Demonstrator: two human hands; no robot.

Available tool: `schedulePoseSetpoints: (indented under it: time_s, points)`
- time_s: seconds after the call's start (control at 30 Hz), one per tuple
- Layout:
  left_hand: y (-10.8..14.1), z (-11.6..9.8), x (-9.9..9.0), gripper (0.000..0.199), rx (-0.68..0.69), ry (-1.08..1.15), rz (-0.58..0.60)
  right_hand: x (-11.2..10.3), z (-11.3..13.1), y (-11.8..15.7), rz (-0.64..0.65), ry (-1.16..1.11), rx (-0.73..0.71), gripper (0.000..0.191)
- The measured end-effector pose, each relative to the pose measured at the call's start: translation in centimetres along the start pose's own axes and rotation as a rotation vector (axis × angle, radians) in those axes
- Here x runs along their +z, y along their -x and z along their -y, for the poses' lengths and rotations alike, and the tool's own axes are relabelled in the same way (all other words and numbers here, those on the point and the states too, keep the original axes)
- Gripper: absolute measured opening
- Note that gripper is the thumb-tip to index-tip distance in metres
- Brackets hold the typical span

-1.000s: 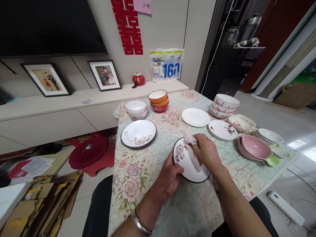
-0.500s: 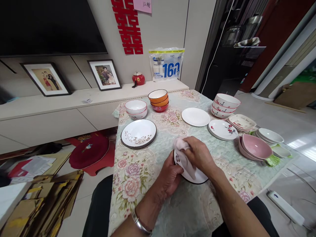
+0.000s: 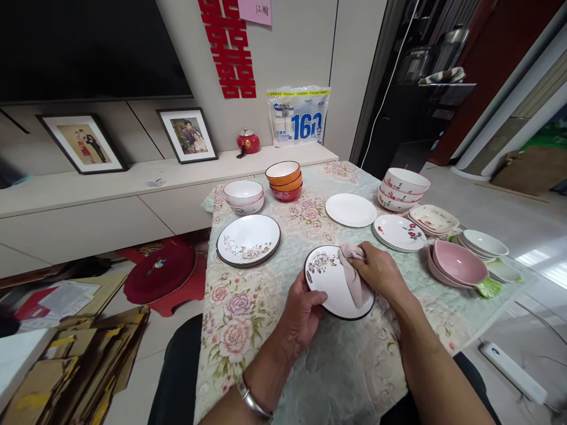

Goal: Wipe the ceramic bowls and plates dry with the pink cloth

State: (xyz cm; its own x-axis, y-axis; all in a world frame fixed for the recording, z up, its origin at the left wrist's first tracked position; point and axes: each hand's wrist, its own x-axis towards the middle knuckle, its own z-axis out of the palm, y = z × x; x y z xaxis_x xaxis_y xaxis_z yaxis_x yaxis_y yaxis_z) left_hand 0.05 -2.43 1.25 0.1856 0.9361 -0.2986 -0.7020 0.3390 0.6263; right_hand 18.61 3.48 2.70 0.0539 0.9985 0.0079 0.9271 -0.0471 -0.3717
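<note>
My left hand (image 3: 303, 313) grips the left edge of a white plate (image 3: 332, 289) with a dark rim and brown flowers, its thumb on top of the plate. Pinched in my right hand (image 3: 376, 268) is a pale pink cloth (image 3: 353, 274), which lies against the right part of the plate's face. The plate is held tilted above the table. To the left of it, similar plates (image 3: 248, 239) form a stack on the flowered tablecloth (image 3: 239, 319).
Stacked bowls (image 3: 283, 172) and white bowls (image 3: 243, 193) stand at the back left. A white plate (image 3: 351, 210), flowered plates (image 3: 398, 232), tall bowls (image 3: 405, 183), a square dish (image 3: 434, 218) and pink bowls (image 3: 460, 264) are on the right.
My right hand has moved right with the cloth, from the plate's upper edge to its right side. The plate has turned and lifted slightly, and its flowers now show more.
</note>
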Motion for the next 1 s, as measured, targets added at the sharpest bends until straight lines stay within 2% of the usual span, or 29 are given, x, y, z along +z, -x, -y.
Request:
schedulePoseSetpoints:
  time_s: [0.1, 0.23, 0.37, 0.47, 0.53, 0.6, 0.67, 0.77, 0.87, 0.93, 1.0]
  points:
    - [-0.1, -0.1, 0.0, 0.069, 0.011, -0.010, -0.006, 0.1, 0.3, 0.1, -0.024, 0.079, 0.007, 0.017]
    - [0.1, -0.2, 0.1, 0.075, -0.021, -0.023, 0.014, 0.7, 1.2, 0.4, -0.185, 0.187, -0.040, 0.014]
    - [0.4, -0.1, 0.4, 0.075, -0.063, -0.050, 0.092, 1.4, 2.4, 0.8, -0.237, 0.003, -0.134, 0.019]
    - [0.5, 0.1, 0.3, 0.074, -0.085, -0.069, 0.127, 1.5, 3.5, 1.4, -0.114, -0.225, -0.319, 0.020]
    - [0.4, 0.3, 0.2, 0.064, -0.085, -0.081, 0.121, 1.2, 4.2, 1.9, 0.033, -0.350, -0.464, 0.020]
    - [0.4, 0.3, 0.2, 0.054, -0.077, -0.096, 0.108, 0.9, 4.5, 2.0, 0.133, -0.408, -0.543, 0.020]
    - [0.4, 0.2, 0.2, 0.057, -0.081, -0.103, 0.115, 0.8, 4.2, 1.9, 0.123, -0.377, -0.507, 0.020]
    - [0.6, -0.1, 0.5, 0.074, -0.109, -0.081, 0.137, 0.8, 2.9, 1.1, -0.054, -0.198, -0.276, 0.020]
    - [0.7, -0.3, 0.7, 0.080, -0.121, -0.060, 0.159, 0.8, 2.0, 0.6, -0.212, 0.002, -0.075, 0.021]
    - [0.8, -0.3, 0.7, 0.080, -0.121, -0.064, 0.161, 0.8, 2.2, 0.8, -0.228, 0.031, -0.058, 0.021]
    - [0.7, -0.2, 0.6, 0.078, -0.118, -0.071, 0.153, 0.7, 3.1, 1.3, -0.144, -0.074, -0.160, 0.019]
